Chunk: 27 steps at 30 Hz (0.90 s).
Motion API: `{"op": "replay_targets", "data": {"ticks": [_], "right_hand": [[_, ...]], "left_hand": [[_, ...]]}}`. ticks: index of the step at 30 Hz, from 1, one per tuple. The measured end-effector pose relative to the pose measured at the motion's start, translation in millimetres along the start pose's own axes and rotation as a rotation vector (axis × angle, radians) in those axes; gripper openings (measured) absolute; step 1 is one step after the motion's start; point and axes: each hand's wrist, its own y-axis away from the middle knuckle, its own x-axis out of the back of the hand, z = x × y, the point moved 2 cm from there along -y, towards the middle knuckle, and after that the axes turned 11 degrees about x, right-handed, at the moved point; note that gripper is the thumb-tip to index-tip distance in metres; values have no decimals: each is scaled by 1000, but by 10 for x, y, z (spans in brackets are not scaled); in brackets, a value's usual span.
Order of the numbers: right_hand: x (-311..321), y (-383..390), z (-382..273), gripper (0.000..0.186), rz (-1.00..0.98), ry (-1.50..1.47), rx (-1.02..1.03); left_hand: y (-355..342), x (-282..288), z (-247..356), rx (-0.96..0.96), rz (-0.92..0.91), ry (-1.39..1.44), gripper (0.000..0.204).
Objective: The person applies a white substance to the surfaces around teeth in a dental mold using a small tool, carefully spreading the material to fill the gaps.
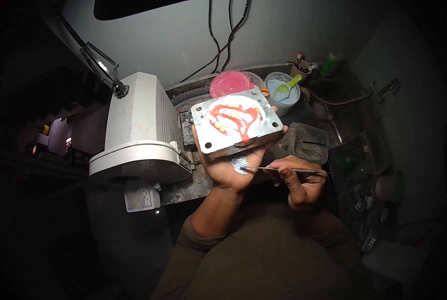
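My left hand (222,174) is palm up, gripping a metal dental flask (269,126) with its fingers around the far and side edges. Set in white plaster in the flask are red wax shapes (245,131) with yellowish and white teeth. A patch of pale bluish plaster or paste (240,165) lies on my left palm, just below the flask. My right hand (301,181) pinches a thin metal dental instrument (298,170) like a pen. Its narrow end reaches into the patch on the palm.
At left stands a bulky white machine (138,112). Behind the flask are a pink lid (229,84) and a tub of pale powder (289,102) with a green scoop (283,90). A clear plastic container (311,152) stands right of the flask, a dark sink beyond it.
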Motion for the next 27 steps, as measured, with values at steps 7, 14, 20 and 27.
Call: {"op": "replay_targets", "data": {"ticks": [7, 14, 20, 27], "right_hand": [[1761, -175, 310, 26, 138, -151, -123], [6201, 381, 2070, 35, 901, 798, -424], [8595, 890, 2945, 39, 800, 1489, -633], [9320, 932, 3494, 44, 599, 1748, -855]], "left_hand": [[-623, -93, -665, -42, 78, 21, 84], [-1377, 42, -1280, -114, 219, -6, 83], [-2032, 352, -1722, -131, 264, -39, 80], [-2204, 678, -1703, -211, 267, -108, 79]]}}
